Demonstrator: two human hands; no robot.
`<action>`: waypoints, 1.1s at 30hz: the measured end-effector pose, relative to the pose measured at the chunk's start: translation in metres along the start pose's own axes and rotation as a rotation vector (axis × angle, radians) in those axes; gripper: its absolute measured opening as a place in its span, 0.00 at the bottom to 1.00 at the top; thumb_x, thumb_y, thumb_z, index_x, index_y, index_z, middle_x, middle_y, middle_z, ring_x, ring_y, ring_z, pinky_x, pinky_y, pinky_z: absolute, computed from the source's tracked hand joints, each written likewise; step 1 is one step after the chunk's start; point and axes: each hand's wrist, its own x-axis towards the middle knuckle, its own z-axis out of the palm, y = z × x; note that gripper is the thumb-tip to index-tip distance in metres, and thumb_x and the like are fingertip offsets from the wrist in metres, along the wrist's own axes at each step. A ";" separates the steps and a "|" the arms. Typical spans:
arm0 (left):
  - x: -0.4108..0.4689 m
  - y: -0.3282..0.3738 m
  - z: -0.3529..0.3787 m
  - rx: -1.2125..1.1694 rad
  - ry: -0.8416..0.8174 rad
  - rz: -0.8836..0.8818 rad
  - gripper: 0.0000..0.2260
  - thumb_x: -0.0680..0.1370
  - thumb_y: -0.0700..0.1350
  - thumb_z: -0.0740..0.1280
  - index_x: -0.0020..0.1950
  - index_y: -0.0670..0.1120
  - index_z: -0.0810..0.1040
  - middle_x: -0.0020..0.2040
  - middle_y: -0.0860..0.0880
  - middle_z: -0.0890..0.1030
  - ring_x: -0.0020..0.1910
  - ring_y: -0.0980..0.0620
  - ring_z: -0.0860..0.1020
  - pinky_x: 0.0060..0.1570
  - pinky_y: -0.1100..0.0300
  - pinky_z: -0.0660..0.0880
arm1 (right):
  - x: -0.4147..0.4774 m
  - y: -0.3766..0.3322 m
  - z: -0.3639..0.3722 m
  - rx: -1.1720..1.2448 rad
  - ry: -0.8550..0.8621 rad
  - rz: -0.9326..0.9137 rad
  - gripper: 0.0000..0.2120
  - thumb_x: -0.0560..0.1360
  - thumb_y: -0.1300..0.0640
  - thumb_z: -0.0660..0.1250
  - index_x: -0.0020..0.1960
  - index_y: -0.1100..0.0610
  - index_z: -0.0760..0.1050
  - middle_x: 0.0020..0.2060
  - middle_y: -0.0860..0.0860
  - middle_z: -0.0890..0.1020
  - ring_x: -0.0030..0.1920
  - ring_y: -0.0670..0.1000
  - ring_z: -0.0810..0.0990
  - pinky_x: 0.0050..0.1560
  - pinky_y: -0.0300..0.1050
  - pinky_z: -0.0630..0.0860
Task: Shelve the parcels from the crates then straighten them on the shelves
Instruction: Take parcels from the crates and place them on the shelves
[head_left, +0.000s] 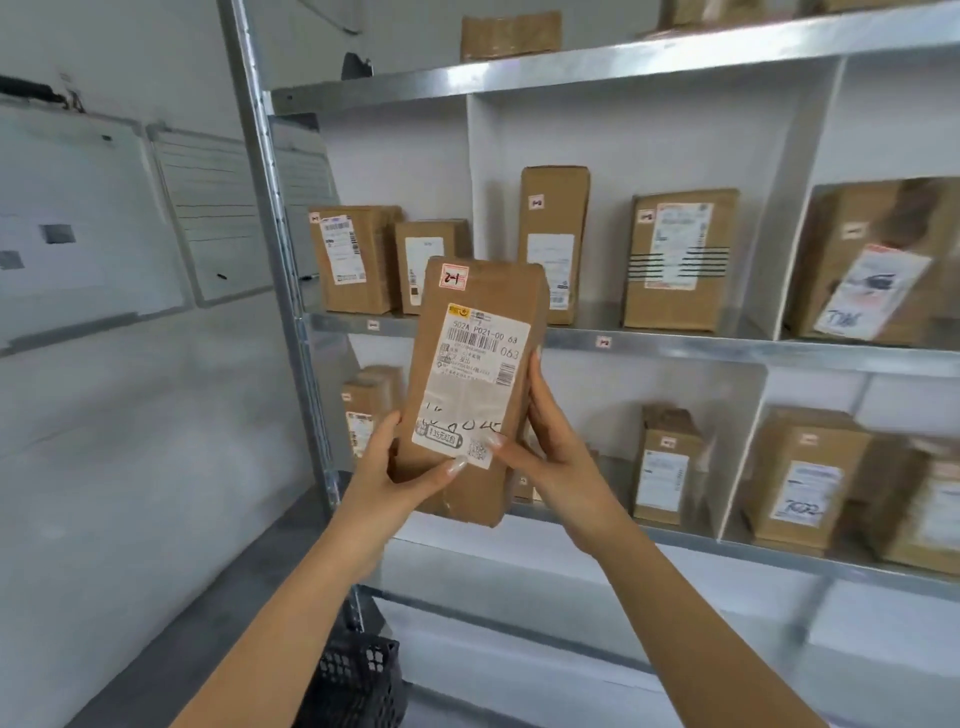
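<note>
Down at the bottom edge of my view sits a black crate (358, 675) with lattice walls, on the floor by the foot of the rack. Both bare forearms reach up from there. My left hand (387, 475) grips the low left edge of the held parcel (467, 364), thumb laid across the front by the label, fingers tucked behind. My right hand (545, 452) clamps the right edge, thumb pinching the label's lower corner, fingers running up the side.

The parcel is brown, upright, leaning a touch to the left, in the air in front of the middle shelf (701, 347), close to its left end and the grey upright post (280, 260). It carries a white shipping label and a red-bordered sticker reading 2-1 at its top left corner.

Behind it, on the middle shelf, two boxes (353, 260) stand at the left end, then a tall box (553, 223) and a wide box (680, 260) past a white divider, then a blurred one (878, 260) at the right end. The lower shelf (675, 540) holds more boxes, upright. On the far left wall hang whiteboards (208, 213).
</note>
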 end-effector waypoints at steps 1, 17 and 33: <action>-0.003 0.005 0.018 0.006 -0.026 0.001 0.31 0.66 0.45 0.75 0.66 0.53 0.69 0.54 0.57 0.83 0.53 0.59 0.80 0.56 0.53 0.78 | -0.014 -0.007 -0.015 -0.017 0.027 0.007 0.38 0.77 0.60 0.67 0.76 0.37 0.50 0.70 0.29 0.65 0.68 0.32 0.66 0.64 0.37 0.73; -0.043 0.072 0.227 0.103 -0.398 0.164 0.34 0.72 0.45 0.73 0.70 0.65 0.59 0.47 0.66 0.80 0.43 0.64 0.80 0.42 0.71 0.77 | -0.167 -0.125 -0.179 -0.304 0.336 0.010 0.32 0.81 0.61 0.61 0.79 0.45 0.51 0.74 0.42 0.65 0.72 0.44 0.67 0.63 0.43 0.76; 0.027 0.007 0.094 0.203 -0.293 0.017 0.34 0.75 0.40 0.69 0.75 0.60 0.59 0.65 0.54 0.76 0.63 0.51 0.74 0.62 0.49 0.73 | -0.060 -0.013 -0.093 -0.358 0.274 0.177 0.33 0.77 0.63 0.66 0.75 0.41 0.58 0.64 0.41 0.78 0.65 0.46 0.77 0.62 0.51 0.75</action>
